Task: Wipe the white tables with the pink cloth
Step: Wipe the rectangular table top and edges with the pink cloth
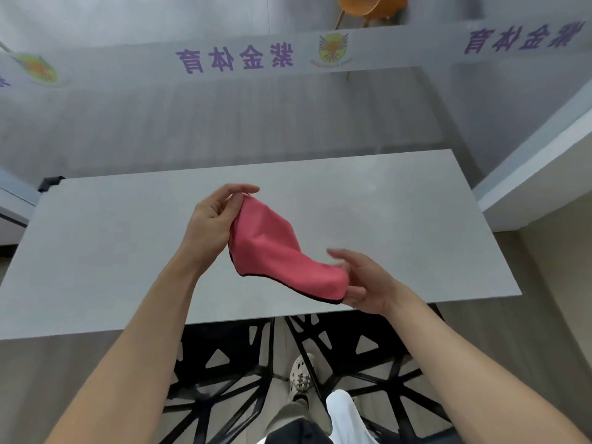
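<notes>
Lowest in frame: a pale shoe (301, 378) and trouser leg are standing on the floor beside the black lattice frame (230, 363) running under the table. Both bare forearms are reaching up from the bottom corners toward frame centre.

The hands are working apart, each holding one end of the pink cloth (272, 251).
- The left hand (213, 221), centre-left, is pinching the cloth's upper corner between thumb and fingertips.
- The right hand (363, 283), lower and to the right, is gripping the lower end, with fingers curling beneath it. There is slight blur here, so the exact finger lie is unclear.

The cloth is hanging between them in a sagging, doubled fold with a dark hem showing. It is held in the air over the middle of the white tabletop (96, 257) and does not appear to be touching it.

Judgement: the cloth is being folded or arranged and wiping is not yet underway. The next move calls for settling the cloth into a flat pad, bringing it down onto the surface under one palm, then sweeping across to the edges.

Farther up: a small black fitting (51, 182) is sitting at the tabletop's far left corner. A second white surface (544, 174) is showing at the right edge. Beyond that, a pale band with purple characters (234, 59) is crossing the frame, and an orange chair (368, 6) is at top right.
</notes>
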`<act>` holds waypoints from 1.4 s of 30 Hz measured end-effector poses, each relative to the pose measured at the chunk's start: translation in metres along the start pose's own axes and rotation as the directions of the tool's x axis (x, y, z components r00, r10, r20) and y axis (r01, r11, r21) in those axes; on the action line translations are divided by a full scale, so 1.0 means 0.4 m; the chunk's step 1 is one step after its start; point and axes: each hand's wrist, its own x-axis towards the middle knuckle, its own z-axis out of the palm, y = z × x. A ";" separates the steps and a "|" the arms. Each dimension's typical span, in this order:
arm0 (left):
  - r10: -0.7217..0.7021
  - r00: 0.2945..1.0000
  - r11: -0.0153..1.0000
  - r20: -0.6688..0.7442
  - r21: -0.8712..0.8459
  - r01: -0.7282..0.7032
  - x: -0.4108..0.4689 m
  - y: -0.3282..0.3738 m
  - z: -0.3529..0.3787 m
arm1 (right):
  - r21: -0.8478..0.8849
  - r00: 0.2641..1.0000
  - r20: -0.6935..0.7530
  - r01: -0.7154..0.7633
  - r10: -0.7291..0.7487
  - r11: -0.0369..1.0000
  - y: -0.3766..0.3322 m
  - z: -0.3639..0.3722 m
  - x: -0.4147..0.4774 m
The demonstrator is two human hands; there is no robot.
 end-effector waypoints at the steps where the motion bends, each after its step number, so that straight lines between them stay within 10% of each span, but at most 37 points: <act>1: -0.014 1.000 1.000 -0.008 0.014 0.014 0.010 -0.012 -0.013 | -0.023 1.000 -0.029 -0.005 0.004 1.000 0.003 0.004 0.011; 11: -0.101 0.984 0.991 0.146 0.098 0.088 0.071 -0.071 -0.133 | -0.240 0.802 -0.509 0.216 -0.313 0.946 -0.052 0.043 0.030; 16: -0.238 0.947 0.928 0.218 0.338 0.156 0.114 -0.108 -0.157 | -0.412 0.675 -0.481 0.390 -0.560 0.824 -0.093 0.044 -0.002; 24: 0.040 0.999 0.825 -0.014 0.565 -0.025 0.173 -0.175 -0.147 | -0.932 0.450 -0.339 -0.043 -0.826 0.359 -0.149 0.019 0.014; 29: -0.263 0.961 0.961 0.083 0.105 0.254 0.181 -0.191 -0.091 | -0.839 0.578 -0.518 -0.202 -0.630 0.505 -0.188 0.027 0.074; 33: -0.243 0.968 0.959 0.062 0.163 0.230 0.166 -0.186 -0.001 | -0.743 0.631 -0.574 -0.133 -0.521 0.656 -0.162 0.090 0.184; 36: -0.156 0.907 0.985 0.390 0.130 0.113 0.134 -0.179 0.057 | -0.344 0.757 -0.577 0.114 -0.305 0.932 -0.146 0.141 0.244; 39: -0.169 0.831 0.976 0.529 0.207 0.067 0.118 -0.192 0.053 | -0.289 0.789 -0.556 0.111 -0.262 0.951 -0.143 0.133 0.283; 42: -0.205 0.899 0.976 0.388 0.145 0.160 0.126 -0.239 0.006 | -0.399 0.727 -0.627 0.011 -0.281 0.917 -0.157 0.103 0.338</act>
